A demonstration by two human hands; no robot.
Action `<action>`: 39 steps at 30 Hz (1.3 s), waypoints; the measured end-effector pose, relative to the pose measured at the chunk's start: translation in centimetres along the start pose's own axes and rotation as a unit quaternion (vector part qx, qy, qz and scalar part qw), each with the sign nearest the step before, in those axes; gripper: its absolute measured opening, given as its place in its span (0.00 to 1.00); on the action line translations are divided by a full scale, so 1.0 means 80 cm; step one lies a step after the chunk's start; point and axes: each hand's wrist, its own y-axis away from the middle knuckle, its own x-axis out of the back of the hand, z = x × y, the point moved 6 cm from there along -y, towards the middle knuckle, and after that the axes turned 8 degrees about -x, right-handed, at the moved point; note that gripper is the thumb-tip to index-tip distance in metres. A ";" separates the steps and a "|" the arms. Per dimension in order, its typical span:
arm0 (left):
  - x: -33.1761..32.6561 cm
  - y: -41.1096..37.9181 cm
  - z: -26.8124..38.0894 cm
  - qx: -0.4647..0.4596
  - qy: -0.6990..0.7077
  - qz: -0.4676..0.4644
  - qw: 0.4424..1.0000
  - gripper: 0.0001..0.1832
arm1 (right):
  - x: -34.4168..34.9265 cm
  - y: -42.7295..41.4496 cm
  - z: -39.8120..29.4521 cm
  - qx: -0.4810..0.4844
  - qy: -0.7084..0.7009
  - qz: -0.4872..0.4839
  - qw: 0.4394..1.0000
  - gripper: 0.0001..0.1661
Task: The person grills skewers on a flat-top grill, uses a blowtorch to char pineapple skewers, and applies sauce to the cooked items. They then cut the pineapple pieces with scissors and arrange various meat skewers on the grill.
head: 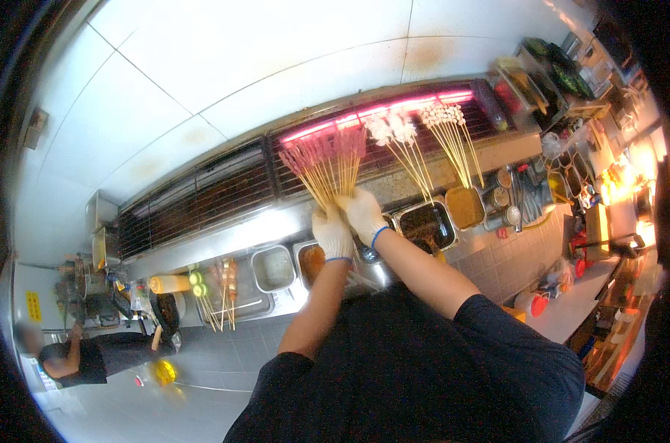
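Observation:
Both hands wear white knit gloves with blue cuffs. My left hand (333, 233) and my right hand (361, 213) meet around the lower ends of a fanned bundle of bamboo skewers (330, 180). Pinkish-red meat (324, 148) on the skewers lies over the grill grate, beside a glowing pink-red heating element (379, 109). To the right lie skewers of pale white pieces (393, 128) and skewers of small pale chunks (443, 115), their sticks pointing toward me. How the fingers divide the bundle is hidden.
Dark grate (202, 196) extends left. Near the front edge stand a dark sauce pan (425, 224), a brown sauce pan (464, 207), an empty-looking metal pan (274, 268) and a tray (257, 313) with vegetable skewers. Flames (620, 180) burn far right. Another person (72, 360) is at far left.

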 end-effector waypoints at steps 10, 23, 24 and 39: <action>-0.001 0.006 0.008 0.105 0.223 -0.051 0.968 0.13 | -0.004 0.031 -0.036 -0.050 -0.095 -0.048 0.993 0.15; -0.007 0.006 -0.042 0.092 0.238 -0.024 0.967 0.14 | 0.001 0.025 -0.027 -0.078 -0.083 0.000 0.994 0.20; -0.006 0.003 -0.043 0.088 0.246 -0.020 0.965 0.14 | 0.002 0.027 -0.028 -0.065 -0.080 0.010 0.995 0.20; 0.002 0.016 0.018 0.093 0.233 -0.018 0.968 0.18 | 0.010 0.004 -0.003 -0.004 -0.123 0.053 0.991 0.21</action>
